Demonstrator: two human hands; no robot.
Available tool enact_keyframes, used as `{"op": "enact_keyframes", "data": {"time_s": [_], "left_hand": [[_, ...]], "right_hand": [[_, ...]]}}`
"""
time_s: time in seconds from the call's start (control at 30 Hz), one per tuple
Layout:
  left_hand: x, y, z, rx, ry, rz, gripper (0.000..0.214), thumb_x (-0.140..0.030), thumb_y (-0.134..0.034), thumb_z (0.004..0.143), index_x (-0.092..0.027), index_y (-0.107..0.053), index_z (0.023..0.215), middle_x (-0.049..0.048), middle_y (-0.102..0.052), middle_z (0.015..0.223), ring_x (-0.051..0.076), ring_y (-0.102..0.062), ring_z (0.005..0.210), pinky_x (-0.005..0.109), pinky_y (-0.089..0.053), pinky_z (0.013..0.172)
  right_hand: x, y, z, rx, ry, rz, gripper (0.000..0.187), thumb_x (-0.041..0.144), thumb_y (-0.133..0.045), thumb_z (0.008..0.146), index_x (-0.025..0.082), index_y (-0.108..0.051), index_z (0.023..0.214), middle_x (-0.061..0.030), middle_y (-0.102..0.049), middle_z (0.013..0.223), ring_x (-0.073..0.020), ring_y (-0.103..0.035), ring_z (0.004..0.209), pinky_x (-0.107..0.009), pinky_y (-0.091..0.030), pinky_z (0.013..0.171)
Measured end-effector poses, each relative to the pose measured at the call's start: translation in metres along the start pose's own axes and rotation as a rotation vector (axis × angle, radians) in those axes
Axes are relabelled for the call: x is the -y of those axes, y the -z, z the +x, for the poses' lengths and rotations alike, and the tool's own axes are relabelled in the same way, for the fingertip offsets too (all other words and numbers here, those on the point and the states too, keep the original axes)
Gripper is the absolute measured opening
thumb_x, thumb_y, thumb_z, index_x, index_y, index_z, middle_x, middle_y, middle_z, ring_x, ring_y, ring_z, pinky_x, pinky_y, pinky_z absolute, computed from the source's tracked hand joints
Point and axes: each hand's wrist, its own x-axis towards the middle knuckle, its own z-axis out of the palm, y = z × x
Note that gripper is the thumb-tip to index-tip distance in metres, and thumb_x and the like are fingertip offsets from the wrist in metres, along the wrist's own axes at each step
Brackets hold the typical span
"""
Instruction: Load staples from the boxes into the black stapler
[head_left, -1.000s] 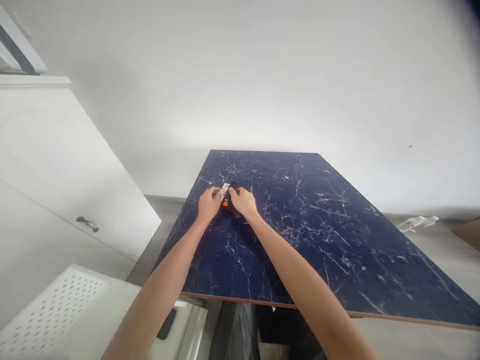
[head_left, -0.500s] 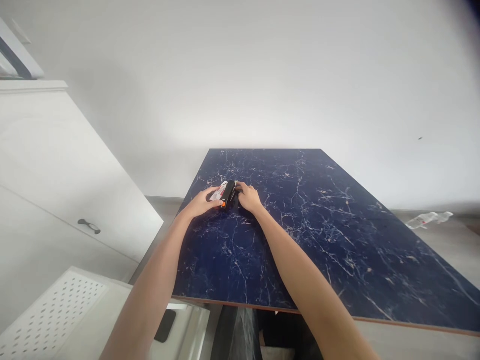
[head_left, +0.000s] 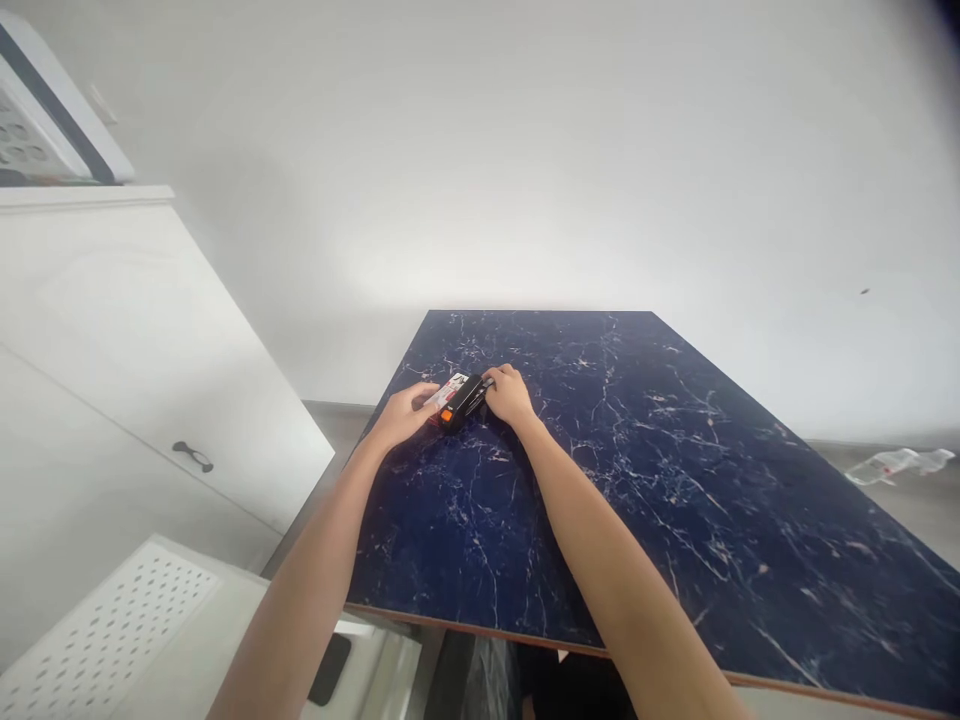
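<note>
On the left part of the blue marbled table (head_left: pixel 480 520) lies a small white-and-red box or packet (head_left: pixel 450 388). Against its right side is a black object (head_left: pixel 466 402), with an orange patch at its near end. My left hand (head_left: pixel 403 413) is closed on the packet's left side, thumb in front and fingers behind. Curled at the far right, my right hand (head_left: pixel 511 393) has its fingertips on a slim dark item (head_left: pixel 480 396) with shiny parts, beside the black object. What exactly this item is cannot be made out.
A white cabinet (head_left: pixel 150 350) with a dark handle (head_left: pixel 193 457) stands on the left. A white perforated piece (head_left: pixel 135 610) is at the lower left. Clear plastic bottles (head_left: pixel 896 465) lie beyond the table's right edge, and a pale wall (head_left: pixel 525 150) rises behind.
The camera view has shifted slightly. My left thumb has drawn back from the orange patch, which shows more fully. My right hand has moved slightly right, and the dark item beside it shows more.
</note>
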Motion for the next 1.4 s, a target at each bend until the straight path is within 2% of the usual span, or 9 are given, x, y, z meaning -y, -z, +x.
{"op": "enact_keyframes", "data": {"time_s": [0.1, 0.27, 0.4, 0.47, 0.6, 0.83, 1.0, 1.2, 1.4], "left_hand": [[0.004, 0.002, 0.002, -0.051, -0.003, 0.039, 0.046, -0.039, -0.063, 0.087, -0.025, -0.064, 0.131, 0.0080, -0.070, 0.127, 0.026, -0.067, 0.108, 0.035, -0.054, 0.089], [0.001, 0.002, 0.001, -0.030, 0.047, 0.131, 0.046, -0.050, -0.068, 0.082, -0.025, -0.073, 0.120, 0.0089, -0.071, 0.124, 0.030, -0.069, 0.104, 0.035, -0.054, 0.085], [-0.003, 0.004, 0.000, -0.102, -0.005, 0.080, 0.040, -0.042, -0.072, 0.079, -0.025, -0.075, 0.115, 0.0073, -0.072, 0.123, 0.029, -0.069, 0.104, 0.036, -0.054, 0.090], [-0.003, 0.003, 0.002, -0.183, -0.006, -0.027, 0.039, -0.039, -0.071, 0.080, -0.024, -0.073, 0.116, 0.0081, -0.071, 0.123, 0.028, -0.069, 0.104, 0.038, -0.055, 0.092], [0.001, -0.002, 0.009, -0.313, 0.099, -0.401, 0.041, -0.031, -0.070, 0.080, -0.019, -0.069, 0.119, 0.0108, -0.071, 0.121, 0.027, -0.070, 0.102, 0.041, -0.060, 0.085], [0.015, 0.002, 0.015, -0.322, 0.254, -0.826, 0.034, -0.012, -0.067, 0.078, -0.013, -0.072, 0.112, 0.0145, -0.069, 0.126, 0.027, -0.067, 0.117, 0.041, -0.055, 0.105], [0.021, 0.004, 0.017, -0.317, 0.214, -0.801, 0.031, -0.012, -0.067, 0.081, -0.013, -0.073, 0.112, 0.0136, -0.065, 0.133, 0.029, -0.064, 0.123, 0.046, -0.053, 0.108], [0.016, 0.001, 0.016, -0.319, 0.231, -0.797, 0.026, -0.013, -0.073, 0.082, -0.012, -0.075, 0.108, 0.0142, -0.068, 0.129, 0.029, -0.066, 0.119, 0.048, -0.054, 0.108], [0.019, 0.001, 0.018, -0.349, 0.186, -0.794, 0.025, -0.022, -0.077, 0.083, -0.014, -0.076, 0.107, 0.0129, -0.063, 0.137, 0.029, -0.067, 0.117, 0.047, -0.056, 0.105]], "right_hand": [[-0.004, 0.003, -0.008, -0.089, -0.164, -0.012, 0.036, 0.010, -0.046, 0.081, 0.023, -0.073, 0.102, -0.0091, -0.064, 0.114, -0.0264, -0.057, 0.104, -0.038, -0.044, 0.094], [-0.002, 0.007, -0.021, -0.023, 0.052, -0.065, 0.039, 0.005, -0.045, 0.079, 0.022, -0.070, 0.105, -0.0084, -0.067, 0.114, -0.0268, -0.053, 0.104, -0.037, -0.042, 0.092], [0.003, 0.007, -0.027, -0.057, 0.059, -0.146, 0.036, 0.005, -0.048, 0.079, 0.021, -0.071, 0.102, -0.0106, -0.062, 0.127, -0.0301, -0.048, 0.113, -0.040, -0.040, 0.096], [0.004, 0.008, -0.029, -0.098, 0.056, -0.158, 0.036, 0.005, -0.048, 0.079, 0.021, -0.071, 0.103, -0.0101, -0.059, 0.133, -0.0301, -0.049, 0.114, -0.040, -0.040, 0.097], [0.002, 0.011, -0.029, -0.104, -0.036, -0.111, 0.040, 0.007, -0.044, 0.084, 0.021, -0.069, 0.111, -0.0106, -0.065, 0.117, -0.0278, -0.054, 0.103, -0.038, -0.044, 0.091], [0.005, 0.011, -0.029, -0.011, 0.091, -0.139, 0.043, 0.006, -0.046, 0.084, 0.019, -0.072, 0.116, -0.0112, -0.061, 0.131, -0.0296, -0.050, 0.114, -0.039, -0.040, 0.100], [0.007, 0.012, -0.031, -0.102, 0.054, -0.118, 0.043, 0.007, -0.042, 0.086, 0.019, -0.072, 0.114, -0.0110, -0.064, 0.124, -0.0287, -0.049, 0.111, -0.038, -0.041, 0.097], [0.005, 0.011, -0.031, -0.123, 0.061, -0.154, 0.036, 0.009, -0.046, 0.085, 0.021, -0.077, 0.096, -0.0076, -0.067, 0.123, -0.0296, -0.050, 0.112, -0.040, -0.039, 0.097], [0.010, 0.014, -0.035, -0.167, 0.000, -0.158, 0.038, 0.010, -0.044, 0.087, 0.021, -0.073, 0.110, -0.0108, -0.071, 0.114, -0.0304, -0.053, 0.111, -0.041, -0.038, 0.096]]}}
